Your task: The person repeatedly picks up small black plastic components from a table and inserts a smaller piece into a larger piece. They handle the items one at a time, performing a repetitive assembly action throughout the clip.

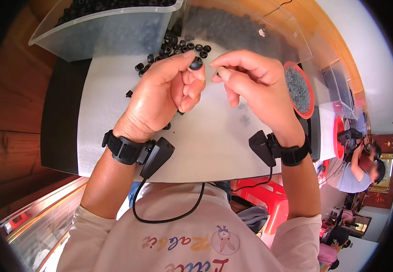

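My left hand [162,88] is raised over the white tabletop [196,154], its thumb and forefinger closed on a small black knob [196,64] with a pale mark on its face. The other fingers curl below it. Just to the right, my right hand [260,84] pinches a small dark piece [219,74] between thumb and fingertips; its kind is too small to make out. A gap separates the two hands. Beyond my left hand, several loose black knobs [173,41] lie scattered, some partly hidden by that hand.
A clear bin [110,34] of black parts stands at the far left, another bin [232,27] behind. An orange-red bowl [311,97] holds many small grey pieces. Cabled black devices [159,154] are strapped to both wrists. A red stool [269,199] stands below the table; other people [359,174] sit far right.
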`<state>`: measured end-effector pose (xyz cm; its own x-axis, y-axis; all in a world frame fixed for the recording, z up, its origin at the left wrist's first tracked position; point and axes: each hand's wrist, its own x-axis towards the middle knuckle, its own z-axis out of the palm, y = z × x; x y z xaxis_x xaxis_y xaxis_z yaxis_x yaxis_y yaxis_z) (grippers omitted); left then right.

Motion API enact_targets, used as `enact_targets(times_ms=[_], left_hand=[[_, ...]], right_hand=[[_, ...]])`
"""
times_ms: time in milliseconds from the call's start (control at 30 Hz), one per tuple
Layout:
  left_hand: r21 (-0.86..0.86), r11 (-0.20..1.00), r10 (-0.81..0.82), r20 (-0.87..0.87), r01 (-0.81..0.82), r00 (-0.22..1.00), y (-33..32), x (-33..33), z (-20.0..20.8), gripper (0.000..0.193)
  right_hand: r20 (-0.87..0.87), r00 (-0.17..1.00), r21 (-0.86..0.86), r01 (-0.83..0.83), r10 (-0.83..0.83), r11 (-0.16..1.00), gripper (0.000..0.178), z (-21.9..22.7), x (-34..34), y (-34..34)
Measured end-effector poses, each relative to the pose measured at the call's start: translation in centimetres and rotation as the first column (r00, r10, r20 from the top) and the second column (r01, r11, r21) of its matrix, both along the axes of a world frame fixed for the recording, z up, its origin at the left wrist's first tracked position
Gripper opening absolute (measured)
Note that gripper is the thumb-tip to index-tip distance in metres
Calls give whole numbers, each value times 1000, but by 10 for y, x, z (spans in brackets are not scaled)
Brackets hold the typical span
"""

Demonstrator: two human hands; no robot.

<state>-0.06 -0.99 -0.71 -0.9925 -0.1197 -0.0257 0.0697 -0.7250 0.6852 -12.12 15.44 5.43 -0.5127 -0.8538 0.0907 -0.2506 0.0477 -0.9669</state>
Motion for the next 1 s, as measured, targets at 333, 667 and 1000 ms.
enact_targets(times_ms=[333, 667, 1000], left_hand=[[-147, 986, -68, 68, 77, 995, 7, 0, 2, 35], [-266, 961, -59, 79, 78, 995, 15, -3, 6, 39], [-347, 934, -64, 83, 89, 995, 16, -4, 7, 40]], right_hand=[[-268, 963, -40, 25, -35, 999, 13, -4, 9, 18], [-428, 903, -145, -23, -42, 989, 14, -16, 6, 29], [-567, 817, -206, -21, -102, 978, 20, -17, 7, 28]])
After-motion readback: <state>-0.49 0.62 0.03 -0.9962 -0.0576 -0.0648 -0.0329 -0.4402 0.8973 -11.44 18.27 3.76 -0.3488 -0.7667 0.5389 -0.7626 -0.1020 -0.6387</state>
